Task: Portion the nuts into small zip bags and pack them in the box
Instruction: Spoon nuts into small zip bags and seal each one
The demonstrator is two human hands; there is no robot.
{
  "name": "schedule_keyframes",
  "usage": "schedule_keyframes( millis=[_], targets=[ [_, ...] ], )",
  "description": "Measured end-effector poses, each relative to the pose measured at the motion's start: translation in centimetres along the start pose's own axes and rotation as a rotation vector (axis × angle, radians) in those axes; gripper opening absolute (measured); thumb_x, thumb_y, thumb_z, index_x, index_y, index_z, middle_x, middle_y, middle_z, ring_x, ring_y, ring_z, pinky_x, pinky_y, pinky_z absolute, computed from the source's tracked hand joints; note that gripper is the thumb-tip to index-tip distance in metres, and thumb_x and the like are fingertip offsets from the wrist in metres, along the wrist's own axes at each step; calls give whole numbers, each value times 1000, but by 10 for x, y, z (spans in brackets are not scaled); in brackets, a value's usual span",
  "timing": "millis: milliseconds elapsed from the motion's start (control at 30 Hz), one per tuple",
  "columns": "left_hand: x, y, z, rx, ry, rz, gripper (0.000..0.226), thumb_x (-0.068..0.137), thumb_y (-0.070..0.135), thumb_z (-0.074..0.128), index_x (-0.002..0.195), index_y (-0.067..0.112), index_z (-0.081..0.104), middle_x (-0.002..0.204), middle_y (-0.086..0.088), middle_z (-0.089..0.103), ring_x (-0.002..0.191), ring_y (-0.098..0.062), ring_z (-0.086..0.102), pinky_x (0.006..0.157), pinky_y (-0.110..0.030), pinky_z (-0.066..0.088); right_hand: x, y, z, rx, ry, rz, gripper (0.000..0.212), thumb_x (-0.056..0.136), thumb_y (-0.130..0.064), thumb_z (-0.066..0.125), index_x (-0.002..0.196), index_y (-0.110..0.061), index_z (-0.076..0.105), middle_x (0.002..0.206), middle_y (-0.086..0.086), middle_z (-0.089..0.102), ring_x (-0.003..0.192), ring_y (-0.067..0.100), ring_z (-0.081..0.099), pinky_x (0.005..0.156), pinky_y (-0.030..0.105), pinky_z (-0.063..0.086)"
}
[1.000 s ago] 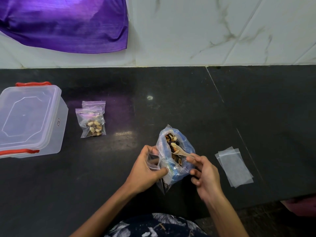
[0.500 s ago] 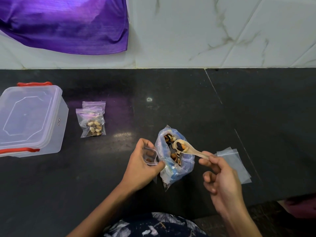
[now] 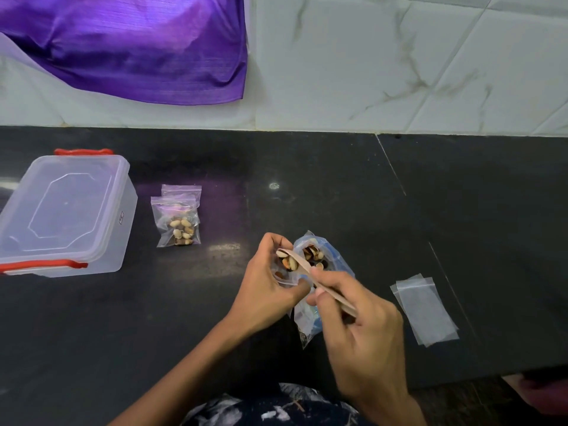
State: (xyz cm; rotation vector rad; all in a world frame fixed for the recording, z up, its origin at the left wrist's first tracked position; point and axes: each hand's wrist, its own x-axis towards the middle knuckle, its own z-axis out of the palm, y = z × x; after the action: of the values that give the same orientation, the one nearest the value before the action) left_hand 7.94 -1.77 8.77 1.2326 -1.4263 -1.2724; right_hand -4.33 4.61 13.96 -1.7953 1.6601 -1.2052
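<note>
Left hand (image 3: 267,281) is cupped around a small zip bag (image 3: 284,276), fingers curled behind it and thumb pinching the near edge, mouth held open. Right hand (image 3: 359,327) grips a wooden spoon (image 3: 316,279) by the handle between thumb and curled fingers; the bowl sits at the small bag's mouth with a few nuts (image 3: 287,261) on it. Just right of that, touching both hands, the big blue-tinted supply bag (image 3: 319,259) stands open on the black counter (image 3: 338,186) with more nuts inside. Two filled bags (image 3: 178,221) lie overlapped at centre-left (sealed, as far as I can tell). Clear box (image 3: 66,210) with red clips is far left, lid on. Empty flat bags (image 3: 425,310) are stacked at right, near the counter edge. Purple cloth (image 3: 129,44) hangs on the tiled wall at the back
</note>
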Motion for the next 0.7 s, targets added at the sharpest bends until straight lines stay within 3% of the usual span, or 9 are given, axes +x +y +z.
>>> schedule_keyframes(
  millis=[233,333,433,533,633,700],
  targets=[
    [-1,3,1,12,2,2,41,66,21,73,94,23,45,78,12,59,71,-6,56,66,-31,51,-4,1,0,-168,-4,-166,28,89,-27,50,109,-21,69,96,-14,72,84,-5,64,64,13,51],
    [-1,3,1,13,2,-2,41,69,13,75,96,22,45,80,14,60,73,-9,56,66,-35,52,-4,4,1,-182,-22,-142,27,88,-30,49,106,-27,69,90,-15,72,75,-4,63,58,13,50],
    [0,3,0,33,21,-2,43,71,1,72,95,23,44,85,19,56,78,1,53,64,-27,53,2,0,-7,24,57,71,19,86,-32,50,94,-35,66,75,-13,69,51,4,58,43,17,43],
    [1,2,-3,45,32,1,45,72,1,72,96,25,44,91,14,52,80,5,51,67,-19,51,21,22,-20,239,277,360,20,86,-7,55,82,-23,66,67,-9,67,50,5,55,44,13,41],
    [1,2,-7,55,50,0,45,72,0,73,97,22,43,93,11,52,80,6,51,69,-16,49,32,58,-18,277,226,671,19,88,-8,55,75,-20,63,56,-8,55,52,8,46,42,15,34],
    [1,3,-9,59,64,-5,43,72,-1,72,97,20,43,92,13,52,80,7,50,71,-15,48,31,77,-10,359,155,866,15,88,-11,56,76,-17,61,59,-6,48,51,7,39,37,14,28]
  ],
)
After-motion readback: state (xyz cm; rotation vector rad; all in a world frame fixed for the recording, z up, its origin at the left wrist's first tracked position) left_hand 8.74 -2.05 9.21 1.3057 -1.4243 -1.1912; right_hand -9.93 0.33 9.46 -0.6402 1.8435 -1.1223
